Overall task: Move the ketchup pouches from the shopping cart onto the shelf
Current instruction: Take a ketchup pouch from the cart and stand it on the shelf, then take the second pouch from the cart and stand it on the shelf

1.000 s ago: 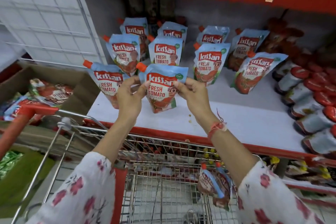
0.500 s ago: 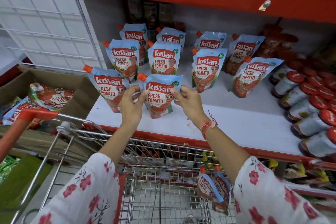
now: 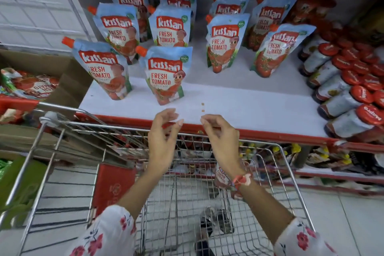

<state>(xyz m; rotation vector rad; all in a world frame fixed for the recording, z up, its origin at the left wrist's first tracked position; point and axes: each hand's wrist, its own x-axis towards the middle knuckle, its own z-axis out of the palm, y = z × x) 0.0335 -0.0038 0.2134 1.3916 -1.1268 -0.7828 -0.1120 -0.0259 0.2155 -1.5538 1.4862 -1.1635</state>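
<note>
Several blue Kissan ketchup pouches stand upright on the white shelf (image 3: pixel 239 108). The nearest middle pouch (image 3: pixel 166 75) stands alone in the front row, beside another front pouch (image 3: pixel 104 70) to its left. My left hand (image 3: pixel 164 139) and my right hand (image 3: pixel 220 141) hover over the shelf's red front lip, fingers apart, holding nothing, a short way in front of that pouch. In the wire shopping cart (image 3: pixel 291 174) below, a ketchup pouch (image 3: pixel 222 178) lies partly hidden behind my right wrist.
Red-capped jars (image 3: pixel 351 89) lie stacked on the shelf's right side. A cardboard box (image 3: pixel 70 81) with more pouches sits at the left, past the cart's red handle (image 3: pixel 14 104). A white wire grid panel (image 3: pixel 31 6) closes the shelf's left end.
Both hands let go of the middle front pouch, which now stands on the shelf, and drew back toward the shelf's front edge. The camera tilted down.
</note>
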